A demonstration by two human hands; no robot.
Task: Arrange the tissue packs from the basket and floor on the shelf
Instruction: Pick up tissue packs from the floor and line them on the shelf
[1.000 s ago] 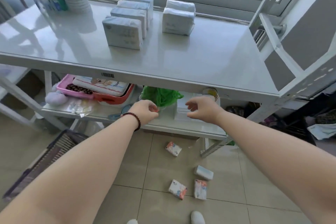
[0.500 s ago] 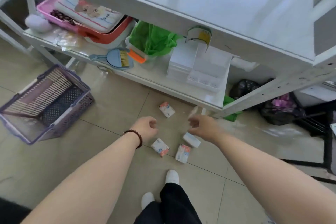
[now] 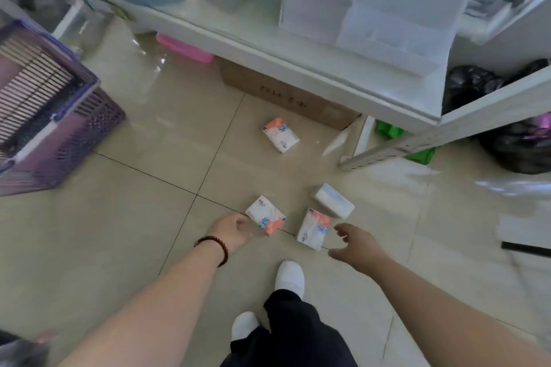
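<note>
I look down at the floor. My left hand is low, with a dark bead band on the wrist. Its fingers are curled in and narrow, holding nothing, and their tips are just beside a tissue pack with an orange patch. I cannot tell if they touch it. My right hand is spread wide with nothing in it. Just past its fingertips lies a second tissue pack, white with orange. A plain white tissue pack lies a bit beyond that one. A fourth tissue pack lies far ahead of both hands, near a brown box under the shelf. The packs have small blue marks, and the box has dark writing, but all of it is too blurry to read. The purple basket sits well off to the left of my left fingers. My white socks are below my hands.
</note>
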